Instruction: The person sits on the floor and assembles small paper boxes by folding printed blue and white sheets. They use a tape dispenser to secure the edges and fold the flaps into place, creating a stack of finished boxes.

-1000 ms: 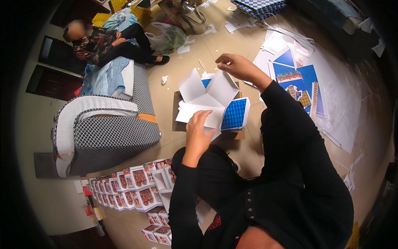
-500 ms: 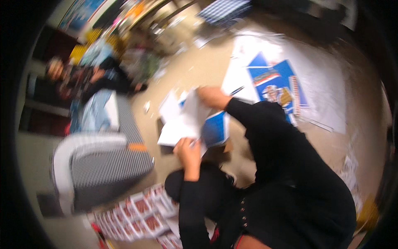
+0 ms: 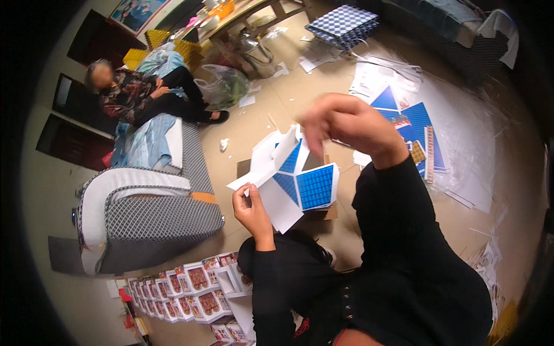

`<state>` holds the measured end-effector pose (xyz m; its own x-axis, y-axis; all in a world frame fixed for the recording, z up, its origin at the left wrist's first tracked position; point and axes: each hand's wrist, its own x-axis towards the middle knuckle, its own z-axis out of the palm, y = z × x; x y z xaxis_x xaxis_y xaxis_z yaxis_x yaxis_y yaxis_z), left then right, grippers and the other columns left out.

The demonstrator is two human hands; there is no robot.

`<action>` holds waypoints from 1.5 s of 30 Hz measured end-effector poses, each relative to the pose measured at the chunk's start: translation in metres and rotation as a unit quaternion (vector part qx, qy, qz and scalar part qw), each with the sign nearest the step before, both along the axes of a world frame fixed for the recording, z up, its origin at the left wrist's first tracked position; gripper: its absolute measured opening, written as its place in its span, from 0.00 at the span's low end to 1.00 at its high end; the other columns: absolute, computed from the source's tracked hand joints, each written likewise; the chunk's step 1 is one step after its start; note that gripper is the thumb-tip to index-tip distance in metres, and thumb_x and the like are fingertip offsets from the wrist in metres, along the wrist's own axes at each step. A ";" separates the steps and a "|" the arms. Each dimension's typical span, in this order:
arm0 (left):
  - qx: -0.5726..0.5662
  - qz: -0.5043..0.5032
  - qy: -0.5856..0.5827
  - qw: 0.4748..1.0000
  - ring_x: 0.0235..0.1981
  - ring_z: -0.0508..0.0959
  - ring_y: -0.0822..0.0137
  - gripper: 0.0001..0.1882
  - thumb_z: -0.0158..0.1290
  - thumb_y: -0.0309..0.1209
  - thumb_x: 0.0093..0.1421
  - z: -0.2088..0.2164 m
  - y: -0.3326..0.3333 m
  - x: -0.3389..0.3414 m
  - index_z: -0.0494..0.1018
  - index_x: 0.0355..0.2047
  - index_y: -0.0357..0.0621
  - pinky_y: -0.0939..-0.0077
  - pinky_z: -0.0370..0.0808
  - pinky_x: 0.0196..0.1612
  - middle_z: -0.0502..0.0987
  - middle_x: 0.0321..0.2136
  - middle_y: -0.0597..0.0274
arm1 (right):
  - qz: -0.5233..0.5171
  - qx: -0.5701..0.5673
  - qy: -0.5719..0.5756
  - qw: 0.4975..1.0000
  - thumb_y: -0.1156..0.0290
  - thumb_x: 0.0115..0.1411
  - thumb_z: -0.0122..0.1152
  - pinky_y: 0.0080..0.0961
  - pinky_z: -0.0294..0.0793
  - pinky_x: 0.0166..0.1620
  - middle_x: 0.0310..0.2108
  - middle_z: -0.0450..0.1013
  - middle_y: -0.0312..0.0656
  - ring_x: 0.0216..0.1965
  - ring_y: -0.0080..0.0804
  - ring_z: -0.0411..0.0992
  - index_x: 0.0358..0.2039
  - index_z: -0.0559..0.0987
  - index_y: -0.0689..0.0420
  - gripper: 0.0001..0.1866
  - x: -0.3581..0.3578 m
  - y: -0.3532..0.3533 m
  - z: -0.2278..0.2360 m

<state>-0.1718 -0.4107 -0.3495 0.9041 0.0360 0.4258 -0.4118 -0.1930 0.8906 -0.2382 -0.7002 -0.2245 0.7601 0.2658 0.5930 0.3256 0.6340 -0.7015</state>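
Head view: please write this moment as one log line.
left hand: pinching white card | right hand: raised, blurred, grip unclear | beside card: blue-patterned panel

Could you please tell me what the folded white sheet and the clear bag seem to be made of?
The folded white sheet looks like matte paper or thin card, given its crisp folds; the clear bag seems glossy plastic film, being see-through with crinkled highlights.

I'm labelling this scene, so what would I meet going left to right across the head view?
Grey patterned sofa → left hand, pinching a white card → right hand → narrow printed strip → pale cloth at upper right.
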 end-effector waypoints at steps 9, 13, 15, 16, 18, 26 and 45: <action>-0.146 -0.056 0.026 0.987 0.34 0.70 0.77 0.04 0.53 0.25 0.64 0.054 -0.005 0.026 0.69 0.34 0.37 0.83 0.68 0.40 0.72 0.31 0.65 | -0.413 -0.417 0.103 0.803 0.70 0.64 0.55 0.37 0.68 0.57 0.57 0.63 0.52 0.58 0.46 0.65 0.60 0.69 0.46 0.23 0.077 0.008 -0.070; -0.196 -0.086 0.035 0.976 0.30 0.72 0.74 0.05 0.53 0.25 0.64 0.062 -0.003 0.050 0.68 0.35 0.38 0.81 0.72 0.37 0.72 0.30 0.63 | -0.277 -0.388 0.113 0.872 0.54 0.66 0.53 0.39 0.66 0.61 0.58 0.65 0.46 0.59 0.43 0.64 0.60 0.69 0.45 0.24 0.095 0.003 -0.080; -0.218 -0.098 0.031 0.970 0.28 0.73 0.73 0.05 0.53 0.25 0.64 0.065 -0.003 0.060 0.68 0.36 0.38 0.80 0.74 0.35 0.73 0.30 0.63 | -0.235 -0.352 0.143 0.895 0.51 0.65 0.53 0.38 0.66 0.60 0.57 0.67 0.46 0.59 0.42 0.65 0.59 0.70 0.45 0.25 0.102 0.003 -0.080; -0.232 -0.104 0.032 0.967 0.28 0.74 0.74 0.05 0.54 0.25 0.63 0.068 -0.005 0.062 0.69 0.35 0.38 0.81 0.73 0.35 0.73 0.29 0.63 | -0.236 -0.340 0.148 0.898 0.50 0.65 0.52 0.37 0.66 0.59 0.52 0.70 0.45 0.58 0.41 0.65 0.54 0.74 0.47 0.22 0.104 0.003 -0.079; -0.240 -0.105 0.024 0.965 0.29 0.73 0.74 0.05 0.54 0.25 0.63 0.070 -0.006 0.066 0.69 0.36 0.38 0.82 0.73 0.35 0.73 0.30 0.63 | -0.291 -0.385 0.114 0.868 0.53 0.64 0.56 0.34 0.66 0.55 0.45 0.72 0.44 0.53 0.38 0.66 0.49 0.76 0.51 0.19 0.107 0.002 -0.078; -0.158 -0.107 0.042 0.981 0.29 0.70 0.77 0.09 0.53 0.24 0.63 0.077 -0.005 0.061 0.69 0.44 0.38 0.84 0.69 0.33 0.71 0.31 0.66 | -0.394 -0.415 -0.083 0.816 0.56 0.59 0.62 0.34 0.64 0.54 0.40 0.71 0.37 0.50 0.37 0.64 0.41 0.78 0.50 0.15 0.102 0.031 -0.042; 0.064 -0.236 0.008 0.970 0.39 0.74 0.68 0.18 0.49 0.30 0.67 0.059 -0.035 0.035 0.61 0.54 0.40 0.72 0.70 0.44 0.74 0.41 0.55 | -0.376 -0.492 -0.222 0.754 0.65 0.53 0.66 0.39 0.63 0.56 0.41 0.73 0.39 0.51 0.44 0.65 0.39 0.80 0.52 0.13 0.098 0.059 -0.030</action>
<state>-0.1368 -0.4452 -0.2904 0.8140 -0.4353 0.3846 -0.4668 -0.0963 0.8791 -0.1397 -0.6408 -0.2542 0.7003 0.3357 0.6300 0.6742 -0.6012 -0.4291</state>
